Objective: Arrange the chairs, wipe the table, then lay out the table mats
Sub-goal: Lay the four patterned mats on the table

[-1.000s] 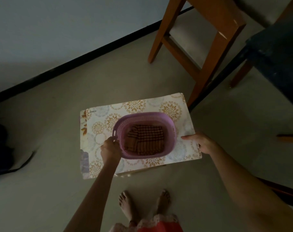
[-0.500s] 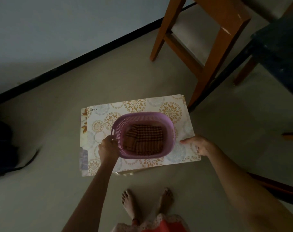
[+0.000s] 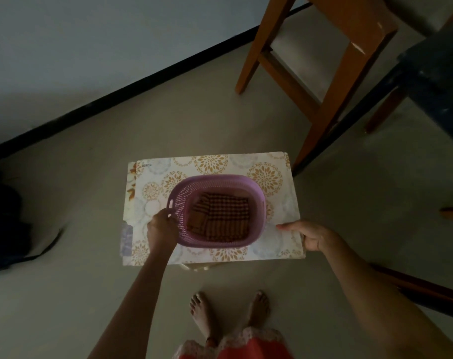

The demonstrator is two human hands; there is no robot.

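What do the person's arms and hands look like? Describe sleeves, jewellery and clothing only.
Both forearms are bare as far as the frame shows: no sleeves, watch or bracelets. The left hand and right hand wear no gloves, and no rings can be made out in the dim light. Lower down, a red garment with a pale patterned hem shows above bare feet.

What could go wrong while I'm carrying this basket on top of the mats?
The purple basket rides on the floral mats, which the right hand grips by one edge only; they could sag and tip it. The checked cloth lies loose inside and might spill. The wooden chair leg stands close ahead, so the stack may clip it.
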